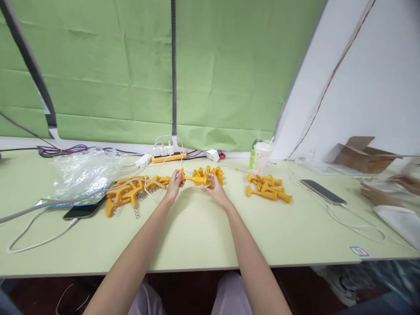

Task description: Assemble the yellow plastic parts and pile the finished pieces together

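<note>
In front of me, my left hand (175,187) is closed on a yellow T-shaped plunger handle (183,174). My right hand (215,188) grips a yellow cylinder part (198,180), its fingers around the far end. The handle's shaft lines up with the cylinder; whether it enters the cylinder is too small to tell. Behind my right hand several yellow cylinder parts (216,172) stand in a group. To the left lies a heap of yellow T-shaped handles (131,192), some with metal springs (137,212). At right is a pile of yellow pieces with handle and cylinder joined (267,188).
Clear plastic bags (85,173) and a phone (84,210) lie at left. A power strip (169,157) and cables run along the back. A lidded cup (261,156), another phone (322,191), a cardboard box (365,155) and a co-worker's hands (380,194) are at right.
</note>
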A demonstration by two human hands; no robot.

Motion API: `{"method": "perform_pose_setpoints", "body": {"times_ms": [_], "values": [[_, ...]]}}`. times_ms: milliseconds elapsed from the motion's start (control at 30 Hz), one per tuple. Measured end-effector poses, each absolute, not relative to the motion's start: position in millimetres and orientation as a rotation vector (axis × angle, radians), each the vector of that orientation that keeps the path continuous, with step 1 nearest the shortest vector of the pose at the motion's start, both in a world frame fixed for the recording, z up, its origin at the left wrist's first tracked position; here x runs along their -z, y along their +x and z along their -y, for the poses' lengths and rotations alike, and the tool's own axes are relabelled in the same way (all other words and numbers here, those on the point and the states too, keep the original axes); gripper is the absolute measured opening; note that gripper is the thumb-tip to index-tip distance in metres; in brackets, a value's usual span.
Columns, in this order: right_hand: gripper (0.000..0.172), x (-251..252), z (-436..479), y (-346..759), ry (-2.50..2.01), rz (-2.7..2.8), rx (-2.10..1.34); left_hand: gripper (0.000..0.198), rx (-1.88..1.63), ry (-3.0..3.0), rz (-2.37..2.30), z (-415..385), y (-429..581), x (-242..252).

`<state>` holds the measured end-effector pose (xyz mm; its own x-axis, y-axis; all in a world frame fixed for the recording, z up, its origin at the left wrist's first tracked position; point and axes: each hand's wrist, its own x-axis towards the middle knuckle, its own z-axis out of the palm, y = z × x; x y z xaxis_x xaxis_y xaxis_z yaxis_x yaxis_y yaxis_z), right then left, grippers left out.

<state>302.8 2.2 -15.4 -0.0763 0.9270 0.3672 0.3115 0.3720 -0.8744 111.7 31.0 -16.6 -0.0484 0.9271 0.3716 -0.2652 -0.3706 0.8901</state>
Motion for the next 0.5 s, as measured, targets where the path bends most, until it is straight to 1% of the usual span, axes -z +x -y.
{"method": "perform_pose_setpoints", "body": {"times_ms": [33,67,100,267,333,500], "values": [[0.069,14.2,-0.9,302.3,-1.125,1.623,-0.784,0.045,-1.596,1.267,-0.78,-31.4,112.1,17.1],[0.074,12.7,0.5,301.8,-1.129,1.638,-0.811,0.045,-1.596,1.269,-0.77,-31.7,112.4,17.3],[0.076,11.1,1.8,301.3,-1.136,1.651,-0.825,0.044,-1.596,1.269,-0.765,-31.7,112.8,17.3],[0.07,6.2,4.0,300.7,-1.14,1.638,-0.816,0.044,-1.599,1.262,-0.792,-32.0,112.9,16.1],[0.065,7.0,2.6,300.6,-1.116,1.621,-0.809,0.043,-1.598,1.258,-0.802,-32.2,112.9,16.0],[0.041,12.7,-4.1,298.3,-1.07,1.556,-0.852,0.045,-1.587,1.251,-0.851,-29.5,114.2,14.5]]}}
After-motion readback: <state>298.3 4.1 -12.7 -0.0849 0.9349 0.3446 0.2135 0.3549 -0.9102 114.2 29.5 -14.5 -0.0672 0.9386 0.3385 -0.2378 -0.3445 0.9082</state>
